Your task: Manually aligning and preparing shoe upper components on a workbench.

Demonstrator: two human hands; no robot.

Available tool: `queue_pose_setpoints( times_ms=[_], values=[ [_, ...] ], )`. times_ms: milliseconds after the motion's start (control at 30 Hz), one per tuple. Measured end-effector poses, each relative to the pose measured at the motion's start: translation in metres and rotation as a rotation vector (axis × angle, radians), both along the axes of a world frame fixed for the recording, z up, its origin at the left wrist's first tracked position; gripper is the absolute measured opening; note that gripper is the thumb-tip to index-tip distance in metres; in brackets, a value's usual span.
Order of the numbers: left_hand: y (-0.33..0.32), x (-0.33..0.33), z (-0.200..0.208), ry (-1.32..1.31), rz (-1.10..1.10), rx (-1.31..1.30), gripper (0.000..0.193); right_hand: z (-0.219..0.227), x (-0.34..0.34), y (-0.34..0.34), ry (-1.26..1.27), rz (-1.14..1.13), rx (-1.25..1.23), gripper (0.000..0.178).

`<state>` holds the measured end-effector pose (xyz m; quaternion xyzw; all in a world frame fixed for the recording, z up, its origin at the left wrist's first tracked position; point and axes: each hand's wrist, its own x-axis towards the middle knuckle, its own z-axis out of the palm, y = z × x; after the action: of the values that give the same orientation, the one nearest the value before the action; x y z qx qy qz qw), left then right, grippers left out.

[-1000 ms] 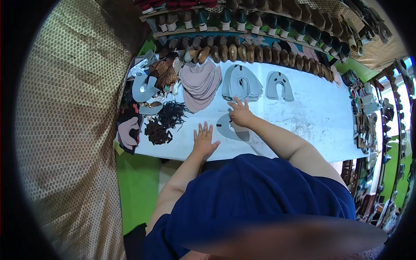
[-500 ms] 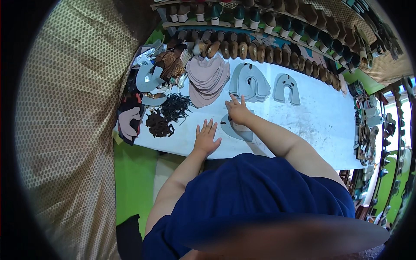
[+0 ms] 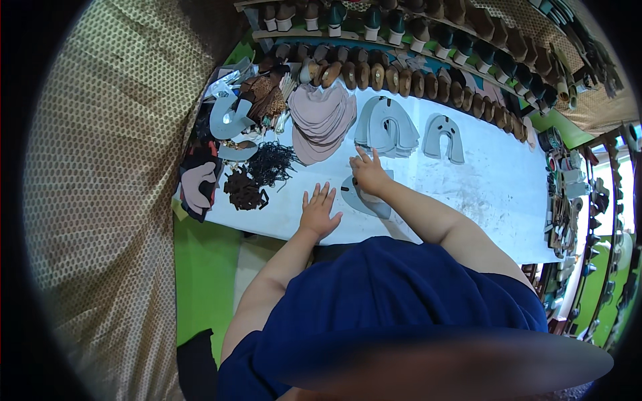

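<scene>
My left hand (image 3: 319,212) lies flat on the white tabletop with its fingers spread, holding nothing. Over a curved grey shoe-upper piece (image 3: 374,205) with a small dark tab rests my right hand (image 3: 369,176); its fingers are apart and point away from me, and it covers part of the piece. Just beyond those fingertips is a stack of grey U-shaped pieces (image 3: 378,137), fanned out, with a dark tab on top. To its right sits a smaller grey U-shaped pile (image 3: 431,144). A fanned stack of pale pink pieces (image 3: 314,134) lies to the left of the grey ones.
Dark strips (image 3: 273,166) and a brown heap (image 3: 245,190) lie at the table's left, near grey curved pieces (image 3: 231,120) and a mixed pile of materials. Rows of shoe lasts (image 3: 404,81) and heeled shoes (image 3: 373,27) line the back. Racks (image 3: 598,200) stand at the right.
</scene>
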<state>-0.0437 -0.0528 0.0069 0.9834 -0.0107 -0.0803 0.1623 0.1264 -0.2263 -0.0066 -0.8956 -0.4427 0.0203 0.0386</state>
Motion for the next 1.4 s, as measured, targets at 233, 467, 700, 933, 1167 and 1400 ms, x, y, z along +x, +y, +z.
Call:
queue_pose_setpoints(
  times_ms=[233, 467, 700, 933, 1167, 1400],
  values=[
    [0.001, 0.001, -0.003, 0.006, 0.002, -0.006, 0.076, 0.002, -0.016, -0.028, 0.031, 0.098, 0.059, 0.024],
    [0.001, 0.001, 0.003, 0.014, -0.002, -0.002, 0.076, -0.022, -0.033, -0.068, -0.021, 0.091, 0.144, 0.049],
    [-0.004, 0.006, 0.004, -0.009, 0.051, -0.069, 0.064, -0.014, -0.030, -0.072, 0.080, 0.092, 0.162, 0.050],
    [-0.024, 0.030, 0.010, -0.062, 0.272, -0.292, 0.034, -0.014, -0.029, -0.074, 0.068, 0.095, 0.181, 0.050],
    [-0.038, 0.055, -0.003, 0.055, 0.399, -0.227, 0.028, -0.004, -0.031, -0.067, 0.073, 0.094, 0.089, 0.047],
    [-0.042, 0.073, -0.001, 0.026, 0.401, -0.378, 0.015, -0.019, -0.021, -0.064, 0.020, 0.198, 0.049, 0.050]
  ],
)
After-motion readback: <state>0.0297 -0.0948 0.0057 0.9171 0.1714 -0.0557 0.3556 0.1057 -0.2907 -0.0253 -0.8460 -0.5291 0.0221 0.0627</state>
